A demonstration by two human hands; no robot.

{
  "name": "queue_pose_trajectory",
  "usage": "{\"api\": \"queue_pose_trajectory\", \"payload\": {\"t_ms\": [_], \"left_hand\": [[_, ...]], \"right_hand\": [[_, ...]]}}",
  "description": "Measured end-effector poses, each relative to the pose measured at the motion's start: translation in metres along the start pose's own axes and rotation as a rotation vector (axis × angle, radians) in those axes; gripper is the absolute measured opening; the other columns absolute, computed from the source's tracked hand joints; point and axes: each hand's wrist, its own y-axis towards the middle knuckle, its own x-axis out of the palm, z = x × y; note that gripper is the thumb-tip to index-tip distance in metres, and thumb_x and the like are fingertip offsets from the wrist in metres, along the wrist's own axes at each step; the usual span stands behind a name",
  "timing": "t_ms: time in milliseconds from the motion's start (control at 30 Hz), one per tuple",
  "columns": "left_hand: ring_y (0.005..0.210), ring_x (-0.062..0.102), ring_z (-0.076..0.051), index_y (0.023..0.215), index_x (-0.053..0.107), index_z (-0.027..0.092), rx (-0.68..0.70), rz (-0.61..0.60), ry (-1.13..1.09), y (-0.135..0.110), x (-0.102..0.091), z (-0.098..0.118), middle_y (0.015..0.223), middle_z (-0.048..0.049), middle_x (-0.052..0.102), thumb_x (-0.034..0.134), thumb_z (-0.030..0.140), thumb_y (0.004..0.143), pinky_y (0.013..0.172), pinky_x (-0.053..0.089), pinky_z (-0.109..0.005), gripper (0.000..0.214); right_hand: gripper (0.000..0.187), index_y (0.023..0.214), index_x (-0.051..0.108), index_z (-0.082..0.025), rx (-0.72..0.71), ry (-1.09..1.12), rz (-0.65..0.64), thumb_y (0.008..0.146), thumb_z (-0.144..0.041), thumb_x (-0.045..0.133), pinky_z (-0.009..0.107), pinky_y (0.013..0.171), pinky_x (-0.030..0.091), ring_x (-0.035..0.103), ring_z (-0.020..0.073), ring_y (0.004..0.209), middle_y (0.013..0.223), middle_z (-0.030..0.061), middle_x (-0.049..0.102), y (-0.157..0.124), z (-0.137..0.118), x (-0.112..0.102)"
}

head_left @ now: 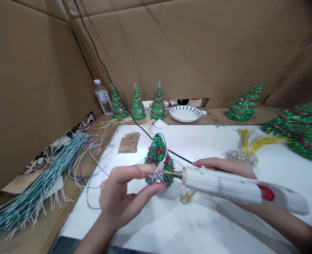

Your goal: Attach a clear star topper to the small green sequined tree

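Observation:
My left hand [124,197] pinches a small clear plastic star [156,174] between thumb and forefinger. My right hand [225,165] grips a white glue gun [238,188] with a red trigger, lying sideways, and its metal nozzle touches the star. Just behind the star stands a small green sequinned Christmas tree [158,155] with red bands on the white table [203,225]. A black cable [135,121] runs from the back wall past the tree towards the gun.
Three finished small trees [137,104] stand at the back by a water bottle [103,97] and a white plate [185,113]. Larger trees [244,104] lie at the right. Green-white wire bundles [36,187] lie at the left, yellow wires [253,143] at the right. Cardboard walls surround the table.

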Motion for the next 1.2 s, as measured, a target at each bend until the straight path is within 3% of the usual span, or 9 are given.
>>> {"api": "queue_pose_trajectory", "payload": {"t_ms": [433, 800, 1000, 1200], "left_hand": [[0.084, 0.072, -0.015, 0.1, 0.052, 0.013, 0.05, -0.009, -0.017, 0.002, 0.002, 0.0, 0.092, -0.0028, 0.072, 0.078, -0.001, 0.063, 0.073, 0.06, -0.02, 0.048], [0.078, 0.073, -0.016, 0.097, 0.051, 0.015, 0.045, -0.012, 0.031, 0.003, 0.001, 0.001, 0.089, -0.0006, 0.073, 0.078, 0.004, 0.065, 0.069, 0.061, -0.022, 0.043], [0.075, 0.072, -0.015, 0.096, 0.052, 0.014, 0.089, 0.002, 0.024, 0.005, 0.002, 0.0, 0.087, -0.0025, 0.073, 0.079, 0.005, 0.065, 0.071, 0.061, -0.021, 0.042], [0.075, 0.073, -0.015, 0.098, 0.051, 0.018, 0.016, -0.016, 0.046, 0.003, 0.001, 0.003, 0.09, -0.0003, 0.073, 0.079, 0.007, 0.067, 0.068, 0.062, -0.025, 0.043]], "right_hand": [[0.026, 0.106, 0.064, -0.037, 0.026, 0.025, -0.007, 0.082, -0.03, 0.058, 0.015, 0.056, 0.05, 0.069, 0.0128, 0.074, 0.09, -0.0065, 0.072, 0.0, -0.003, -0.001], [0.02, 0.097, 0.067, -0.033, -0.011, 0.022, 0.051, 0.081, -0.028, 0.057, 0.009, 0.062, 0.052, 0.071, 0.0098, 0.073, 0.088, -0.0077, 0.074, 0.008, -0.013, -0.002], [0.02, 0.096, 0.07, -0.03, 0.042, 0.032, 0.055, 0.082, -0.029, 0.056, 0.013, 0.056, 0.052, 0.071, 0.013, 0.073, 0.088, -0.0037, 0.074, 0.004, -0.009, -0.001], [0.026, 0.103, 0.069, -0.027, 0.062, 0.005, 0.015, 0.08, -0.033, 0.059, 0.019, 0.054, 0.05, 0.07, 0.017, 0.075, 0.09, 0.0003, 0.072, -0.002, -0.003, -0.002]]}}
